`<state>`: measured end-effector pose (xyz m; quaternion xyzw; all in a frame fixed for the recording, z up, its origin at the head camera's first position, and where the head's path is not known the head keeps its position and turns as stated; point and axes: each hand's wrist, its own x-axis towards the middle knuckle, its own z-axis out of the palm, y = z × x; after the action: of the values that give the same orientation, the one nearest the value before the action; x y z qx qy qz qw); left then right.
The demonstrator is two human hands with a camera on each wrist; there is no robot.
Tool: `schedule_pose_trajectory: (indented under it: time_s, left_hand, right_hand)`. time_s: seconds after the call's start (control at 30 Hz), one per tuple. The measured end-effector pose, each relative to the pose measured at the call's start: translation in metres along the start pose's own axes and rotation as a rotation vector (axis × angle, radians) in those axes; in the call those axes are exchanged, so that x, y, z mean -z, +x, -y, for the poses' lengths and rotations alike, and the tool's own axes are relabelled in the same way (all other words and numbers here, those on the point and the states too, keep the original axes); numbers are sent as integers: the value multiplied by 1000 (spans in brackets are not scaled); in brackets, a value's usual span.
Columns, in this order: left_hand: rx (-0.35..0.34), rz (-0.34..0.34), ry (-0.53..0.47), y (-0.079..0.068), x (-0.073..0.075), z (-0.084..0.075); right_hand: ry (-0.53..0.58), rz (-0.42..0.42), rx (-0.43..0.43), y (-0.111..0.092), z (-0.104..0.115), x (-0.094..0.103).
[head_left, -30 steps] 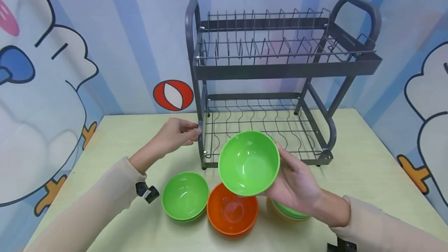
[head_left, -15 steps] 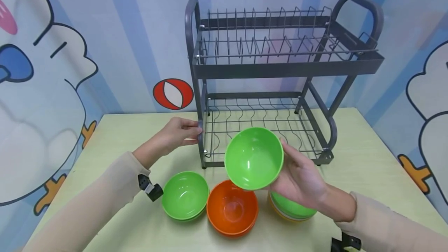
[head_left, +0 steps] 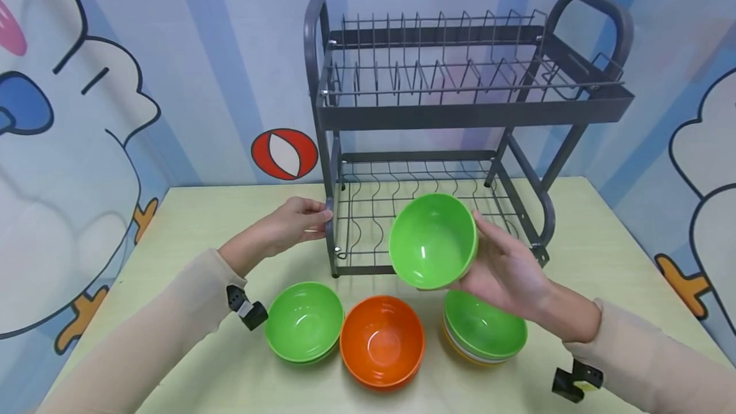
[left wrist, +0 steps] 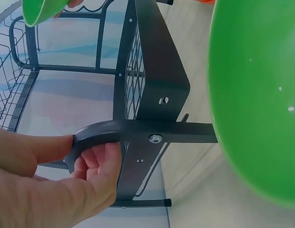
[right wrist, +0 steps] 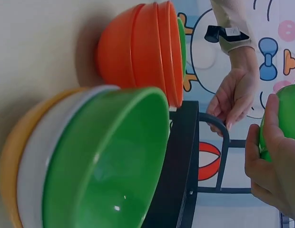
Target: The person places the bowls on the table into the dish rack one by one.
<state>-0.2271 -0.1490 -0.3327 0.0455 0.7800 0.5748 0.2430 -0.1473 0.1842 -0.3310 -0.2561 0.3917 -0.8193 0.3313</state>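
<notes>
In the head view, my right hand (head_left: pixel 508 273) grips a green bowl (head_left: pixel 434 241) by its right side, its inside tilted toward me. The bowl is held in front of the lower tier of a dark two-tier dish rack (head_left: pixel 474 115). My left hand (head_left: pixel 290 229) holds the rack's left side post; in the left wrist view, thumb and fingers (left wrist: pixel 104 166) curl round that curved bar. On the table before the rack stand a green bowl stack (head_left: pixel 305 322), an orange bowl stack (head_left: pixel 382 342) and a stack (head_left: pixel 485 326) with green on top, white and yellow below.
The rack's upper tier has upright wire dividers (head_left: pixel 437 75) and raised side handles (head_left: pixel 623 30). A pale yellow table (head_left: pixel 218 350) carries everything. Behind it, a striped blue backdrop (head_left: pixel 230 50) bears cartoon figures.
The right hand has moved right and slightly up and away with the green bowl, uncovering the right-hand bowl stack. My left hand stays on the rack post.
</notes>
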Motion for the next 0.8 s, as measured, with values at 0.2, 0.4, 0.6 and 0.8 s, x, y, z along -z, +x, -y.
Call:
schedule_pose_trajectory:
  time_s: [0.2,0.4,0.6,0.8]
  left_hand:
    - [1,18,12,-1,2,-1]
    - [2,16,5,-1,3,0]
    - [-7,22,13,1,1,1]
    - [-22,29,18,2,1,1]
  right_hand:
    - [-66,-17,-6,0,13,5]
    - [-148,-83,-23,3,23,12]
    - [-210,-114,-17,4,31,19]
    - [-273,-135,-12,6,39,27]
